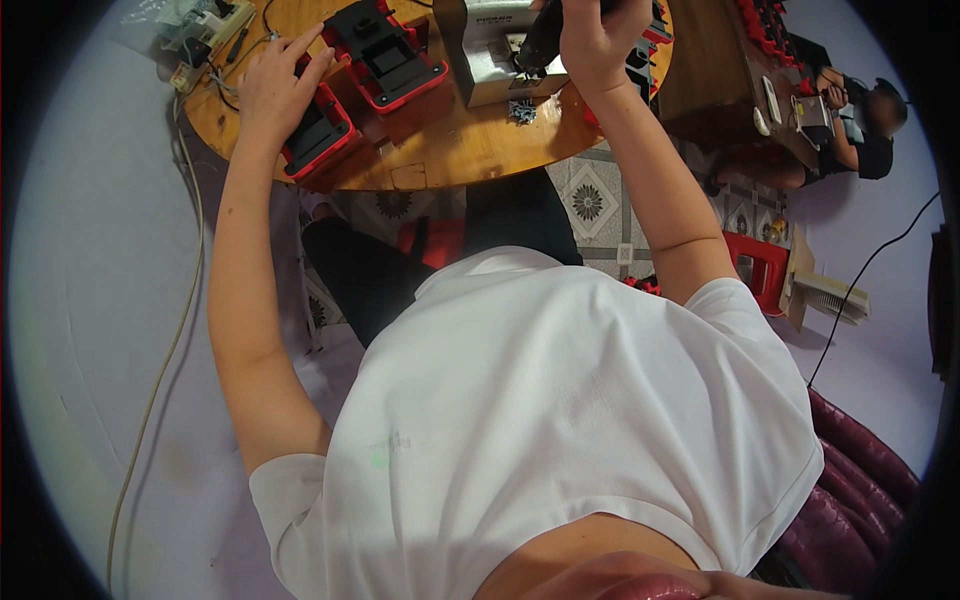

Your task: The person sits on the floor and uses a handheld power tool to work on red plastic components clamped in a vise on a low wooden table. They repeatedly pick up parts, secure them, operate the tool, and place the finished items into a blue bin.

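Left hand (275, 85): palm down, fingers spread flat on top of a red and black plastic housing (318, 135). It's pressing on it, not wrapped around anything, so an open, resting hand.
Housing under left hand: sits near the table edge, directly below the palm; its lower end sticks out past the wrist side.
Second housing (385, 50): same red and black kind, just past the left fingertips on the thumb side, close to touching the first one, can't tell if they actually meet.
Right hand (590, 40): fingers curled shut around a dark handheld power tool (540, 40), fist closed tight on its body.
Power tool: pokes out of the fist toward the left hand, tip angled down at the grey metal box (490, 55).
Grey metal box: right beside the tool tip, between the two hands.
Small dark part (522, 110): lies on the wood just below the right fist, apart from it.
Table (450, 155): round wooden top, both hands working over it.
Cable (170, 330): runs off the table on the outer side of the left arm and trails down the floor.
Other person (850, 125): seated well off to the outer side of the right arm, own hands at another table.
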A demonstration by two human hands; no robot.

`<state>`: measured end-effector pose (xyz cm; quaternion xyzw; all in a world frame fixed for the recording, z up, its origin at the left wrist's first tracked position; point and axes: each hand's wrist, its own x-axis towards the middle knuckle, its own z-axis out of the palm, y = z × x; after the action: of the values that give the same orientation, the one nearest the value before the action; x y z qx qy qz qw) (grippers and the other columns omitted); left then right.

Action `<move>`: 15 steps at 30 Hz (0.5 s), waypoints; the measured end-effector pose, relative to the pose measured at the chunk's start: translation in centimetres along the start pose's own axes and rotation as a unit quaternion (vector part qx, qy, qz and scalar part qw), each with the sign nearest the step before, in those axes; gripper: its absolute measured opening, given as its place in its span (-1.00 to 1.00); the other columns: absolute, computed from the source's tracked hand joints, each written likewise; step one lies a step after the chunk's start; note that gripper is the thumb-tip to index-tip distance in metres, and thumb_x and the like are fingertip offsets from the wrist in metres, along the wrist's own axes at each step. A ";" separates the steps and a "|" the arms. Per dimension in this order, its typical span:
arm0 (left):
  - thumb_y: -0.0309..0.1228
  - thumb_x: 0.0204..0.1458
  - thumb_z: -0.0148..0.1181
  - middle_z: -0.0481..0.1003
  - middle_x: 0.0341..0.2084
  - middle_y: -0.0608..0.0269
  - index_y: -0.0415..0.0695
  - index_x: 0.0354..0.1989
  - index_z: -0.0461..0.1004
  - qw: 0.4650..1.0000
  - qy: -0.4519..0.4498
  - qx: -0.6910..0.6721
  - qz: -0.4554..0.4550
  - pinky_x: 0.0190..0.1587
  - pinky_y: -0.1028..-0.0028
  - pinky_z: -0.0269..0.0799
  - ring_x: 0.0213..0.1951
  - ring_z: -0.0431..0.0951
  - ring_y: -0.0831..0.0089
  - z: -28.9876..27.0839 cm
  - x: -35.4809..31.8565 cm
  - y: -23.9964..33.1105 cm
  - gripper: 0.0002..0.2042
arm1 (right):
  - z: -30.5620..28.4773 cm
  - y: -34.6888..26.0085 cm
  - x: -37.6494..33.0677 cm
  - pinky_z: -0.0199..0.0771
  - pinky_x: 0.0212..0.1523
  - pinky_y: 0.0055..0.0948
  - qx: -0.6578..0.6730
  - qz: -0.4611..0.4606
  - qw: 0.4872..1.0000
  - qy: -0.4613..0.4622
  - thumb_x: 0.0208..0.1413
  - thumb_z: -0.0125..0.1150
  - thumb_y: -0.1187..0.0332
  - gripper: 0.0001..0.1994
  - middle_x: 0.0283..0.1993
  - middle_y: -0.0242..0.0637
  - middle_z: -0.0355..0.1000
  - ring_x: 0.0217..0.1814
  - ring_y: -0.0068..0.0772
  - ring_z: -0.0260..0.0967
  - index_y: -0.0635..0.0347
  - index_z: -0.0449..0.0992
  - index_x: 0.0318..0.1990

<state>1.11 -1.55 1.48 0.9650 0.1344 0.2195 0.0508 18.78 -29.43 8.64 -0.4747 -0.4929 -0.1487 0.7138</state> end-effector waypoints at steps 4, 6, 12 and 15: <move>0.12 0.15 0.04 0.51 -0.14 0.18 0.25 0.19 0.47 1.000 -0.013 -0.013 -0.004 -0.03 0.08 0.39 -0.06 0.51 0.10 -0.5 0.2 0.1 -0.53 | -0.1 0.1 1.3 0.34 -0.53 -0.53 -0.005 0.117 0.993 -0.024 0.28 0.16 0.13 -0.68 -0.46 -0.37 0.34 -0.54 -0.58 0.29 0.20 0.32 -0.08; 0.12 0.13 0.06 0.50 -0.20 0.18 0.27 0.19 0.46 0.999 -0.038 0.004 -0.025 -0.08 0.04 0.40 -0.11 0.53 0.09 -0.8 0.2 0.6 -0.52 | 0.4 -0.3 2.9 0.41 -0.54 -0.51 0.024 0.136 0.990 -0.033 0.28 0.14 0.05 -0.65 -0.47 -0.35 0.37 -0.56 -0.56 0.35 0.17 0.32 -0.18; 0.06 0.12 0.12 0.49 -0.24 0.22 0.25 0.17 0.48 0.999 0.017 0.033 -0.011 -0.11 0.09 0.37 -0.10 0.52 0.17 -0.6 0.0 1.4 -0.55 | 7.6 2.7 7.9 0.44 -0.54 -0.51 0.144 -0.013 0.989 0.025 0.26 0.19 0.08 -0.64 -0.42 -0.32 0.39 -0.54 -0.56 0.37 0.17 0.29 -0.09; 0.04 0.13 0.13 0.48 -0.25 0.26 0.23 0.16 0.49 0.999 -0.003 0.025 -0.029 -0.11 0.15 0.35 -0.10 0.51 0.20 -1.4 0.3 2.3 -0.56 | 11.2 5.5 8.1 0.41 -0.51 -0.52 0.169 0.021 0.984 0.053 0.23 0.25 0.18 -0.65 -0.41 -0.36 0.36 -0.52 -0.61 0.32 0.17 0.26 -0.06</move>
<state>1.29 -3.63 3.27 0.9623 0.1678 0.2116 0.0335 20.00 -15.34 13.24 -0.3488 -0.4622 -0.0728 0.8120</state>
